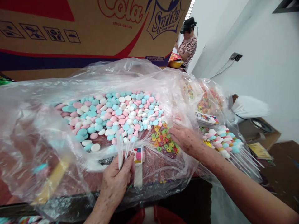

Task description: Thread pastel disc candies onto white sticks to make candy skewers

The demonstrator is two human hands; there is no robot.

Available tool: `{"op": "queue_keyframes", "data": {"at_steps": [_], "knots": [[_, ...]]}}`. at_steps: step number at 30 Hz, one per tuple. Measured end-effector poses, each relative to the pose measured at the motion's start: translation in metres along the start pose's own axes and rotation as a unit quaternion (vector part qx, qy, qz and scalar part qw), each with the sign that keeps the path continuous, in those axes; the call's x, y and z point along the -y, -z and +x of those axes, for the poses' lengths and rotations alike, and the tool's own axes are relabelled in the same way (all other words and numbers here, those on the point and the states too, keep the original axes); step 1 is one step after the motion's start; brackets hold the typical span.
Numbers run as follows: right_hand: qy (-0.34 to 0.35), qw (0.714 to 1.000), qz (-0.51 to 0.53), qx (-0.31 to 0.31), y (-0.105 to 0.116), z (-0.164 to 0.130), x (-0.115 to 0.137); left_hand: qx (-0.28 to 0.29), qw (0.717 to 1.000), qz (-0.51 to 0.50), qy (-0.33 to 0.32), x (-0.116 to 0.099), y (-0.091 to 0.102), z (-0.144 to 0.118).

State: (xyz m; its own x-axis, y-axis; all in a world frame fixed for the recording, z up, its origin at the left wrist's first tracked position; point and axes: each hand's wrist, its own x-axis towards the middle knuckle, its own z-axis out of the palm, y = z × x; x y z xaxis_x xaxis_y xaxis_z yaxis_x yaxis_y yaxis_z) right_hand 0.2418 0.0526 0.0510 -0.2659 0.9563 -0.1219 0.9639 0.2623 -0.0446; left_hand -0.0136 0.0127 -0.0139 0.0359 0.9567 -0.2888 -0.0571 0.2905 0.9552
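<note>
White sticks [120, 154]: thin, fanned, pinched in left hand [118, 174], lower ends hidden. Right hand [183, 138] at multicoloured candy rings [162, 138] beside pastel candies [119, 112]; fingertips obscured, can't tell its grip.

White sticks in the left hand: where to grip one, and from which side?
Probably pinch a single stick near its free upper end, coming from above. The white sticks are thin and straight, and the left hand closes around their lower part. Their upper parts stand clear of the fist and fan out, leaving some gaps for fingertips.
</note>
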Motion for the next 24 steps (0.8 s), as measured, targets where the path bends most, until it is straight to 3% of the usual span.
{"op": "queue_keyframes", "data": {"at_steps": [5,12,19,24], "knots": [[-0.02,0.999,-0.006,-0.045,-0.005,0.008,0.006,0.001,1.0,0.012,0.003,-0.001,0.001,-0.001],[0.127,0.986,-0.1,-0.045,-0.013,0.024,0.021,-0.001,0.999,0.043,-0.011,-0.003,0.003,-0.003],[0.23,0.972,0.007,-0.039,-0.021,0.002,0.017,0.015,0.998,0.064,-0.023,0.004,0.006,0.0],[0.234,0.968,0.023,-0.082,-0.024,-0.012,0.012,0.013,0.998,0.055,-0.01,0.004,0.006,-0.001]]}}
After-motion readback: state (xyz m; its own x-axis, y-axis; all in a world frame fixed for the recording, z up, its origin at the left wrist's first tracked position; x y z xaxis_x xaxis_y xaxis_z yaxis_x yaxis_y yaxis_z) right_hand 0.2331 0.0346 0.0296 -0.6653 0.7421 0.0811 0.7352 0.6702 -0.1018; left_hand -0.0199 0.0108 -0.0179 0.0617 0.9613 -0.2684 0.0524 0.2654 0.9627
